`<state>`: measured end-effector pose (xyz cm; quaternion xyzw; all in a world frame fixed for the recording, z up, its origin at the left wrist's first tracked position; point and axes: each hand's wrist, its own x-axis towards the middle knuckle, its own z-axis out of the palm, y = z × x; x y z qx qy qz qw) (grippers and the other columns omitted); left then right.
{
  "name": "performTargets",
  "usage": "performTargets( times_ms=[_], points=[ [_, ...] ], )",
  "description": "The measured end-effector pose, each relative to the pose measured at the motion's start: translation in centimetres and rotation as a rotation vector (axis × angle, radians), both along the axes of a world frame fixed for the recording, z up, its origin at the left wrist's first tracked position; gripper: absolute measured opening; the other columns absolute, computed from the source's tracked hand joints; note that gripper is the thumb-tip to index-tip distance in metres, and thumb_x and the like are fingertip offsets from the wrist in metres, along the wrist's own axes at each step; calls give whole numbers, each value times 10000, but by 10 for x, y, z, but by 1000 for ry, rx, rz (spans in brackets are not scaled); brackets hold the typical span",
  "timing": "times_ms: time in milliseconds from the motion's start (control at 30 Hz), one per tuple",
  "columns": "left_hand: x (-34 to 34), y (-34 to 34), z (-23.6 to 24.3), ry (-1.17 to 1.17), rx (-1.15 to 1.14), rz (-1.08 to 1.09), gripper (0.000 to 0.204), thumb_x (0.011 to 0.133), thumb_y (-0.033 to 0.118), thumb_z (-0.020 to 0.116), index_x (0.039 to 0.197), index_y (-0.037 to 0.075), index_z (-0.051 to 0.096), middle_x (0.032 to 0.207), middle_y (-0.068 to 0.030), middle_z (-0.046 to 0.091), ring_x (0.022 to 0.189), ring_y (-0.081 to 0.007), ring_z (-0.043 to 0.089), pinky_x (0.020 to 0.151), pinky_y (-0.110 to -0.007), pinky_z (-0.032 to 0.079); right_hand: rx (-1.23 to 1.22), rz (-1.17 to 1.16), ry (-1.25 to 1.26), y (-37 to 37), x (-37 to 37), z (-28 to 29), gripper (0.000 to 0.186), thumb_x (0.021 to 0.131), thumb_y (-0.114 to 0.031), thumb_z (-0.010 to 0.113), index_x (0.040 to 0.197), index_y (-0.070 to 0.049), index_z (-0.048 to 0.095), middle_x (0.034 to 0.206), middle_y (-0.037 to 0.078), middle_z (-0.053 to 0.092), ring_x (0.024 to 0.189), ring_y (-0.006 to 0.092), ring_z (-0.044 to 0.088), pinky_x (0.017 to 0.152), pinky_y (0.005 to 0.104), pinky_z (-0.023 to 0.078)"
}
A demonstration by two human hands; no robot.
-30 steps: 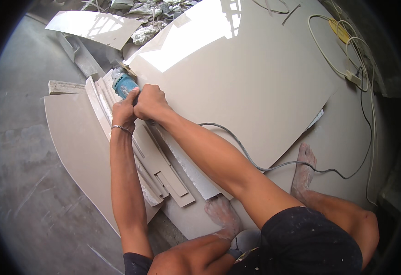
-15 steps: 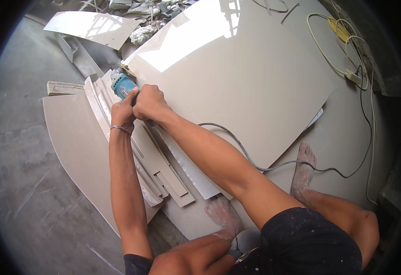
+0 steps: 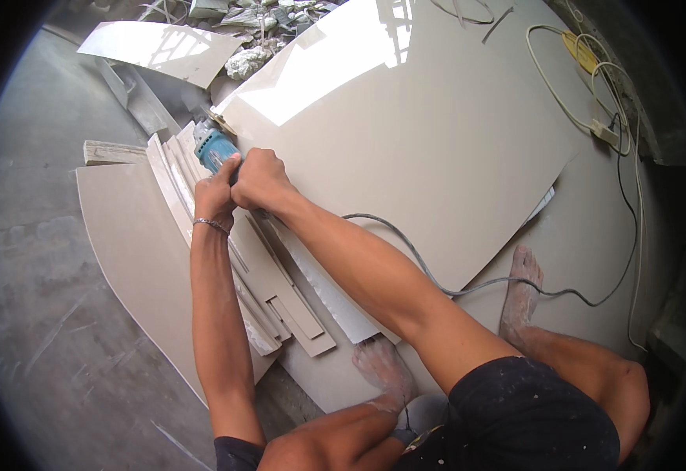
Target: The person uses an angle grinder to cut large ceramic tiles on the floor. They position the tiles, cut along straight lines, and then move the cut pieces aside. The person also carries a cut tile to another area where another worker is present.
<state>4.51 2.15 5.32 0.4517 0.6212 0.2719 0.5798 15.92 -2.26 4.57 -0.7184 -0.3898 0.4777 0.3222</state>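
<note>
Compared with half a second ago, the whole view has slid a touch to the right and down, while the blue angle grinder (image 3: 216, 147) keeps its place at the left corner of the large glossy beige slab (image 3: 405, 157), above the far end of the narrow beige strips (image 3: 260, 263). Both hands are clamped on the grinder, close together: the left hand (image 3: 216, 196), below a chain bracelet (image 3: 212, 224), has its thumb laid along the body, and the right hand (image 3: 261, 177) is curled round it in a fist, the same grips as before. Pale marks on the blue casing are too small to tell as lettering or dust. The grinder's rear is hidden by the hands, its disc is blurred beside the brownish guard (image 3: 221, 123), and whether the disc touches the slab cannot be told. The grey cord (image 3: 405, 242) vanishes behind the right forearm and runs out past the right foot (image 3: 523, 286). Rubble (image 3: 250, 61) is cut off by the top edge, and a yellow object (image 3: 580, 53) among pale cables is hard to identify.
</note>
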Motion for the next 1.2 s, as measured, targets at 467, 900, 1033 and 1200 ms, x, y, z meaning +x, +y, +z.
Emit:
performTargets(
  times_ms=[467, 900, 1033, 1200],
  points=[
    [0, 1, -1, -24, 3, -1, 416, 908, 238, 827, 998, -145, 690, 917, -131, 728, 746, -195, 705, 630, -328, 551, 16, -7, -3, -1, 0, 2, 359, 677, -97, 821, 971, 79, 714, 1074, 298, 731, 1068, 420, 732, 921, 426, 612],
    [0, 2, -2, -16, -12, 14, 375, 914, 241, 828, 967, -111, 711, 888, -106, 730, 717, -179, 694, 598, -319, 532, -8, -27, -14, 0, -1, 3, 379, 698, -107, 829, 1013, 70, 716, 1112, 287, 729, 1097, 407, 726, 941, 423, 607],
    [0, 3, -3, 6, -25, 14, 320, 917, 248, 822, 955, -56, 733, 865, -75, 731, 684, -164, 682, 564, -314, 513, -19, -28, -19, 0, -1, 4, 376, 700, -102, 823, 1015, 73, 716, 1111, 287, 729, 1095, 403, 727, 941, 421, 607],
    [0, 3, -4, 4, -18, 11, 319, 916, 251, 824, 966, -52, 736, 878, -76, 737, 697, -167, 690, 572, -314, 517, -9, -17, -15, -1, 0, 6, 379, 701, -105, 827, 1015, 75, 715, 1110, 290, 728, 1096, 407, 727, 938, 424, 608]
  ],
)
